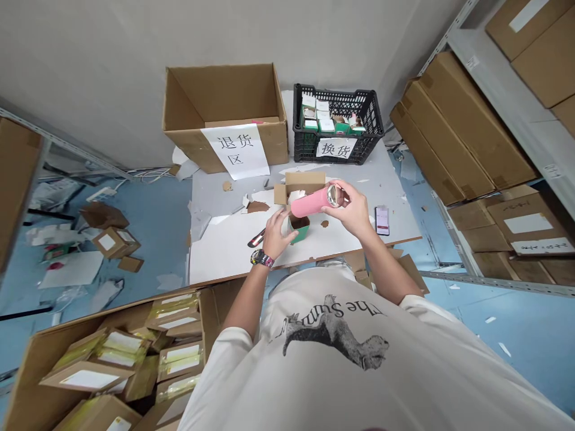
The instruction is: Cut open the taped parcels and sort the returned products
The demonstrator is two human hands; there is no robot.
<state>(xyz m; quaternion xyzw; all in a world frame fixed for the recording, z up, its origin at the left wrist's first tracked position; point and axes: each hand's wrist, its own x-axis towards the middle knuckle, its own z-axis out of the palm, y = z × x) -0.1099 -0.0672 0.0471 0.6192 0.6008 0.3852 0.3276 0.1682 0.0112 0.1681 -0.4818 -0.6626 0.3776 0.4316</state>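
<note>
A pink thermos bottle is tilted nearly sideways above the table, its shiny metal end towards the right. My right hand is closed around that metal end. Below the bottle stands a small green and white box, open at the top. My left hand, with a patterned watch on the wrist, grips the box's left side, thumb along the near face. Just behind is an open brown carton. A red and black box cutter lies left of my left hand.
At the back of the table stand a large cardboard box and a black crate holding several small boxes. A phone lies at right. Parcels fill a big carton at lower left; shelving lines the right.
</note>
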